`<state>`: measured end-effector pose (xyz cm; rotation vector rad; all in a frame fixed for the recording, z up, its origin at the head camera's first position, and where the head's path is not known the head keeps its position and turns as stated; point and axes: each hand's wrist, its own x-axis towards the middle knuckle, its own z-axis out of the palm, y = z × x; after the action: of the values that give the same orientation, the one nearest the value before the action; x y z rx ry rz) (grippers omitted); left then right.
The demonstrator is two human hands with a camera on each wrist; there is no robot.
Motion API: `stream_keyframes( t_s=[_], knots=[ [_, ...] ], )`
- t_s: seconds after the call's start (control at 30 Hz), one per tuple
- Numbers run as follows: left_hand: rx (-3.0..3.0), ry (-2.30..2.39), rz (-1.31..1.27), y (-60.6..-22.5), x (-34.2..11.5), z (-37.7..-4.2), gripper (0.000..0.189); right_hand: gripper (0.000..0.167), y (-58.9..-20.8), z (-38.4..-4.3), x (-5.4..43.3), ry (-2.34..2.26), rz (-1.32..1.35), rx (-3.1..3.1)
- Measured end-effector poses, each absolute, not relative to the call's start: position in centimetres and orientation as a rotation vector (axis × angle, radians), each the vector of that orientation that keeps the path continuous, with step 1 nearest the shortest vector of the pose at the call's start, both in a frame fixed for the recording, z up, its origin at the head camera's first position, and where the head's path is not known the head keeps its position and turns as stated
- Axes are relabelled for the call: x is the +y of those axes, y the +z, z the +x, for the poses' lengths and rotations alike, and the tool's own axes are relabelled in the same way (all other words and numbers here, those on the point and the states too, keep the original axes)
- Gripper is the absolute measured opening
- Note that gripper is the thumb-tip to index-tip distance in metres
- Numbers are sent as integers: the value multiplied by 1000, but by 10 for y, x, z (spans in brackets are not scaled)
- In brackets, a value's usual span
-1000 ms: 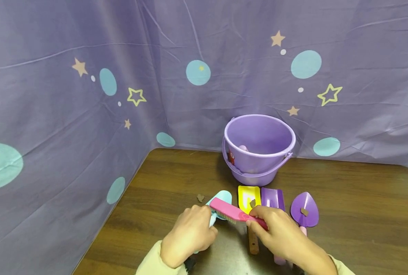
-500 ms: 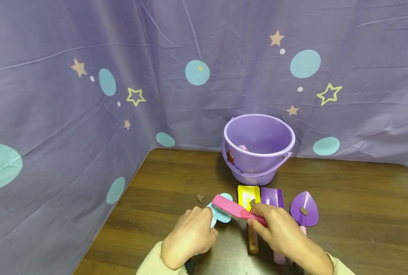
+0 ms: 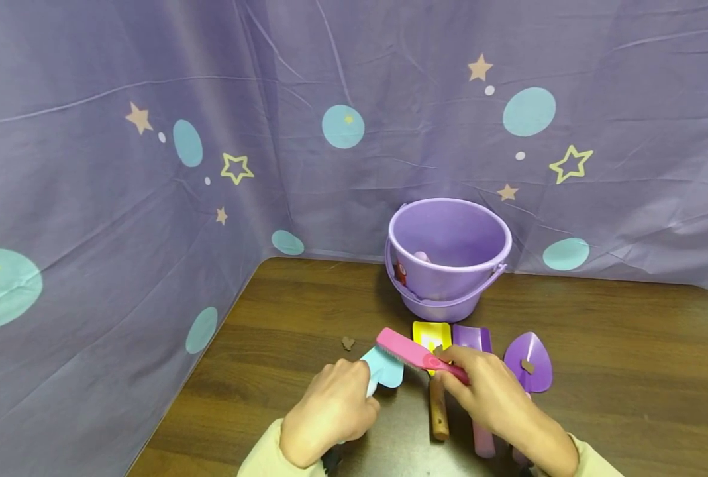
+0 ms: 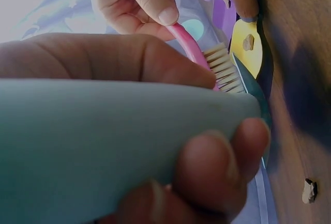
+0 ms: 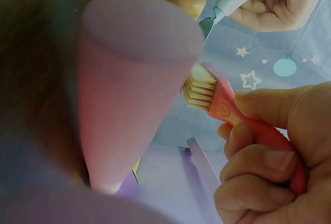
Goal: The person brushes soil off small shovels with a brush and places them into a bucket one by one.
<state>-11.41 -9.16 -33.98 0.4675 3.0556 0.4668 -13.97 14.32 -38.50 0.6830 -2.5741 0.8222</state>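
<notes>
In the head view my left hand (image 3: 332, 411) grips a light blue toy shovel (image 3: 389, 371) by its handle, just above the table. My right hand (image 3: 491, 391) holds a pink brush (image 3: 404, 348) by its handle, with the head over the far edge of the blue blade. Pale bristles (image 4: 225, 71) meet or nearly meet that blade in the left wrist view; contact is hard to tell. The right wrist view shows fingers curled round the brush handle (image 5: 269, 136). A small brown piece (image 3: 348, 343) lies on the table left of the shovel.
A purple bucket (image 3: 449, 291) stands at the back, something pink inside. In front lie a yellow shovel (image 3: 431, 331) with a wooden handle, a purple shovel (image 3: 471, 336) and a purple trowel (image 3: 529, 358) bearing a brown piece. A patterned cloth (image 3: 306, 185) hangs behind and left.
The brush has moved away and to the right, from across the blue shovel's blade to its far edge. The blade has turned a little. My left hand has hardly moved.
</notes>
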Motion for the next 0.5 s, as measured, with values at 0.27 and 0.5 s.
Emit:
stream_keyframes(
  t_s=[0.27, 0.5],
  knots=[
    [3052, 463, 455, -341, -92, -114, 19, 8, -379, -140, 146, 887, 673, -2565],
    [3054, 453, 467, -342, -93, -115, 20, 2, -369, -133, 147, 989, 661, -2502]
  ],
)
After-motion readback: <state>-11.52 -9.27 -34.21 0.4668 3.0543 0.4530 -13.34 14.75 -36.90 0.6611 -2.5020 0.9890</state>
